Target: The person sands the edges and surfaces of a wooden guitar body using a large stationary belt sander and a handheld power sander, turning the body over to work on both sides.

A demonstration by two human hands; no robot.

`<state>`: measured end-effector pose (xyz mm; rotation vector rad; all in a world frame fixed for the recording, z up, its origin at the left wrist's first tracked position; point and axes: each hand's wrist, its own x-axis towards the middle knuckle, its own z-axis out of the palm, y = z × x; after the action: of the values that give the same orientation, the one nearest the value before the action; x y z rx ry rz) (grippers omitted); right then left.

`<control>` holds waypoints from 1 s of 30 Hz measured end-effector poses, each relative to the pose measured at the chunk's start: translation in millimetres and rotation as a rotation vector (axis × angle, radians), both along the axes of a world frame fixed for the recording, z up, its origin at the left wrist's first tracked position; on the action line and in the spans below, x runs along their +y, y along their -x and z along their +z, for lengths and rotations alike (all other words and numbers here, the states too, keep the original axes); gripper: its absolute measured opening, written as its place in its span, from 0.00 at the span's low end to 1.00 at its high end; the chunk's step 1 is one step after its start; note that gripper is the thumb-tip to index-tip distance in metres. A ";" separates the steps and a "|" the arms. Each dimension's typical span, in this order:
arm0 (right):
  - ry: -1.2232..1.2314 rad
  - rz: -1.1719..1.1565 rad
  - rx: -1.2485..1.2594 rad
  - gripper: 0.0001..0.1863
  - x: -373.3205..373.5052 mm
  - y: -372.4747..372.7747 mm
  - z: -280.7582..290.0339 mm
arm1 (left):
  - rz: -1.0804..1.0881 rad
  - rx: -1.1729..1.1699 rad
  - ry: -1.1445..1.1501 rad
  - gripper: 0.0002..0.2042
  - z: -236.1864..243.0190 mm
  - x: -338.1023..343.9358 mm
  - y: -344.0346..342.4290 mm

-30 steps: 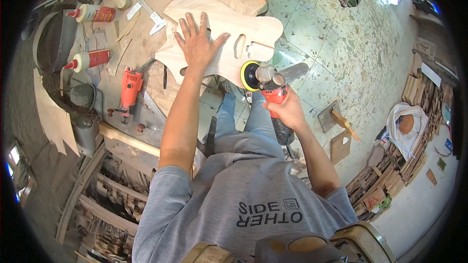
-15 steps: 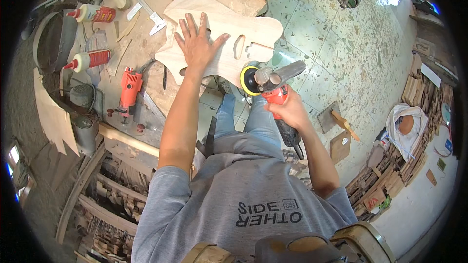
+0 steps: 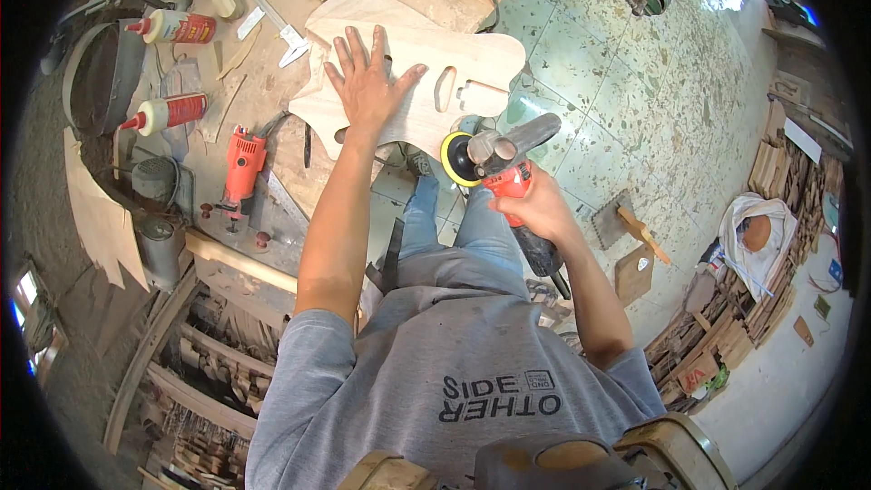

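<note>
Left hand [image 3: 370, 95]: palm down, fingers spread, pressing on the wooden guitar body. Right hand [image 3: 542, 207]: wrapped around the red-and-black power sander [image 3: 510, 183].

Jeans [image 3: 481, 218]: legs below the disc; a downward slip of the tool could bring it against the cloth.

Yellow-rimmed disc [image 3: 461, 160]: tilted at the guitar body's near edge; exact contact cannot be told. Tipping the rim inward could gouge the curve.

Guitar body [image 3: 413, 47]: pale wood, partly on the workbench [image 3: 268, 95], right part overhanging; no clamp visible. A catching disc could swivel or tip it under one flat palm.

Caliper [image 3: 292, 44]: just beside the body's left edge; a swivel could knock it.

Red router [image 3: 242, 168]: on the bench, left of the forearm, apart from the body.
</note>
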<state>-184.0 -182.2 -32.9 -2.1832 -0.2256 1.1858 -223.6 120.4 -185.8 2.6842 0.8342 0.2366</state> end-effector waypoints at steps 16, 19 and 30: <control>-0.049 0.068 0.093 0.33 -17.9 -16.6 -10.1 | -0.007 -0.011 0.019 0.54 0.8 -0.1 0.5; 0.007 0.089 0.015 0.33 -17.6 -22.9 -12.0 | -0.006 -0.011 0.015 0.54 0.2 0.8 0.4; -0.042 0.086 0.130 0.30 -20.1 -25.6 -20.7 | -0.016 -0.013 0.013 0.53 3.3 1.9 -1.3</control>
<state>-158.4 -202.3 -53.5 -2.0691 -0.2892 1.3527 -222.3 122.4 -182.5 2.6736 0.8077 0.2443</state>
